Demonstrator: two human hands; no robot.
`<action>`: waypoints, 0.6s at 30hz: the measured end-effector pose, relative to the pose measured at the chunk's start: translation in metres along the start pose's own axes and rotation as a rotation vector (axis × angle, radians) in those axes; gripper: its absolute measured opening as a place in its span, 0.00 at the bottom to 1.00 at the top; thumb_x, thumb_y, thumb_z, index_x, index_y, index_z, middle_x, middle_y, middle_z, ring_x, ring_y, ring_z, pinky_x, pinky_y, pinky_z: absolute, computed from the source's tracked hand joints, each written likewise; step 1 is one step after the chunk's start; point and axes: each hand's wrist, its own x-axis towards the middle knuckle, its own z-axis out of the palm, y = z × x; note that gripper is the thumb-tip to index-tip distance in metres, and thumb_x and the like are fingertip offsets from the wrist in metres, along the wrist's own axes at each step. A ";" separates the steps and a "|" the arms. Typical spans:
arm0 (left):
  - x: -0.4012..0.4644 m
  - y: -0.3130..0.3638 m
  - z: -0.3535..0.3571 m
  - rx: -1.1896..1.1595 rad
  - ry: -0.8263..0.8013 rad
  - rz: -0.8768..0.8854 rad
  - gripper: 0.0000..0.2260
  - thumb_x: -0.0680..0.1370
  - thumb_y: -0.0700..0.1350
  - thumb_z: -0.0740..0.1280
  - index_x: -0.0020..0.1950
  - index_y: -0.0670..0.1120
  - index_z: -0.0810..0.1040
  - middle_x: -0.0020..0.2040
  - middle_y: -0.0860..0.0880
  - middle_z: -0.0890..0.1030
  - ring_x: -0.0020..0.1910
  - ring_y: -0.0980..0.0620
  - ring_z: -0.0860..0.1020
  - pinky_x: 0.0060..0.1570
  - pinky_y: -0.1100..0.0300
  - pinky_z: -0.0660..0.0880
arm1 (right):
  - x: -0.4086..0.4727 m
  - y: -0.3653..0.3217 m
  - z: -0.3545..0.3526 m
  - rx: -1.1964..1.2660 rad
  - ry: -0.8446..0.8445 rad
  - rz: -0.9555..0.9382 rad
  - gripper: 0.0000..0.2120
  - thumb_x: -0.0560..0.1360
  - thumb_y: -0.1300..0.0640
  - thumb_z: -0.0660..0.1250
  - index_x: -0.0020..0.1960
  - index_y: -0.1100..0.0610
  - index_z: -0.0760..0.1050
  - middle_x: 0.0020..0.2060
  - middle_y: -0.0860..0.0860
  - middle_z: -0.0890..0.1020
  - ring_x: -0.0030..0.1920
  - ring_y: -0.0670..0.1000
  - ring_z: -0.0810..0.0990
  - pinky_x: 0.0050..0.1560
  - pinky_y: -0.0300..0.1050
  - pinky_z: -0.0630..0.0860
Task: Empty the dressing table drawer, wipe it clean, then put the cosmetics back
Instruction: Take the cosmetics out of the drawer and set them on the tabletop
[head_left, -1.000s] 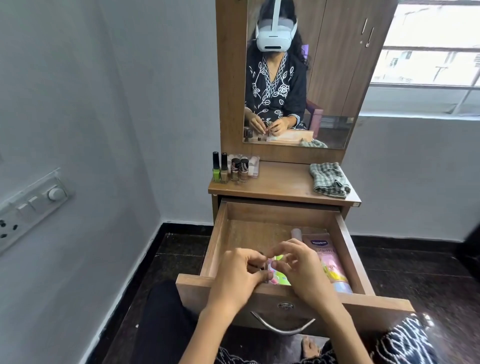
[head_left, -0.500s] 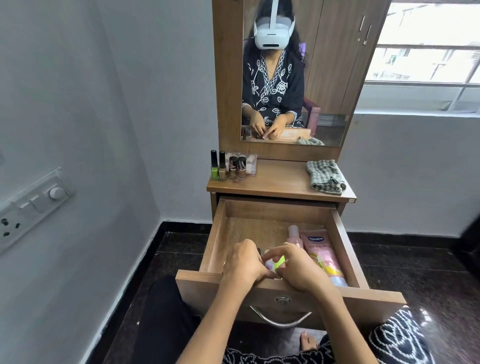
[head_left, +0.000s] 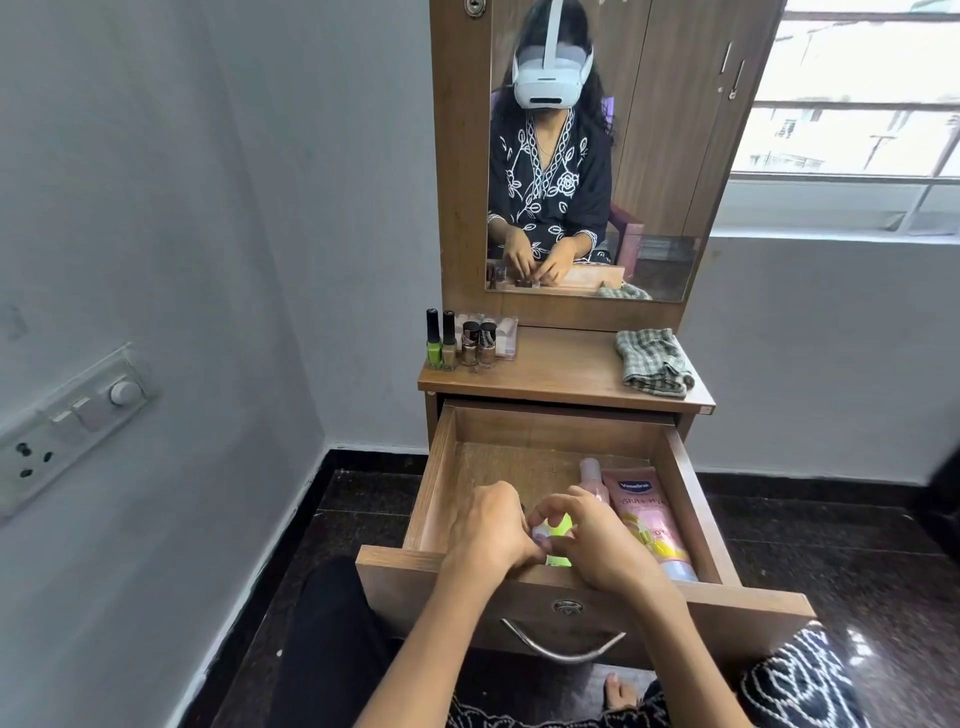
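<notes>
A small, light green item (head_left: 560, 526), likely slippery, is pinched between the closed fingers of the left hand (head_left: 491, 527) and right hand (head_left: 597, 540) inside the drawer (head_left: 441, 467); its sides suit gripping

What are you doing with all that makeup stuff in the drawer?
Both hands, left hand and right hand, are down in the open drawer, fiddling with a small green item. A pink tube lies along the drawer's right side. Nail polish bottles and a checked cloth sit on the tabletop.
</notes>
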 end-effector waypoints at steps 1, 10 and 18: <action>-0.001 0.001 -0.002 0.007 0.010 0.006 0.11 0.67 0.48 0.74 0.46 0.44 0.84 0.45 0.46 0.83 0.42 0.50 0.80 0.38 0.61 0.75 | -0.001 0.000 0.000 0.002 0.009 -0.016 0.08 0.73 0.60 0.70 0.51 0.52 0.79 0.42 0.44 0.69 0.39 0.39 0.67 0.43 0.34 0.64; -0.017 0.003 -0.034 -0.018 0.205 0.097 0.11 0.69 0.52 0.73 0.46 0.48 0.83 0.46 0.50 0.82 0.44 0.53 0.78 0.33 0.63 0.71 | -0.008 -0.002 0.001 0.228 0.135 -0.145 0.08 0.75 0.59 0.68 0.52 0.50 0.76 0.49 0.41 0.78 0.46 0.37 0.74 0.45 0.27 0.68; -0.029 0.002 -0.057 -0.245 0.423 0.312 0.08 0.76 0.46 0.66 0.55 0.52 0.78 0.51 0.55 0.78 0.44 0.60 0.75 0.32 0.74 0.65 | -0.005 -0.037 -0.019 0.583 0.349 -0.279 0.18 0.75 0.66 0.66 0.47 0.40 0.77 0.46 0.41 0.82 0.44 0.44 0.83 0.40 0.32 0.75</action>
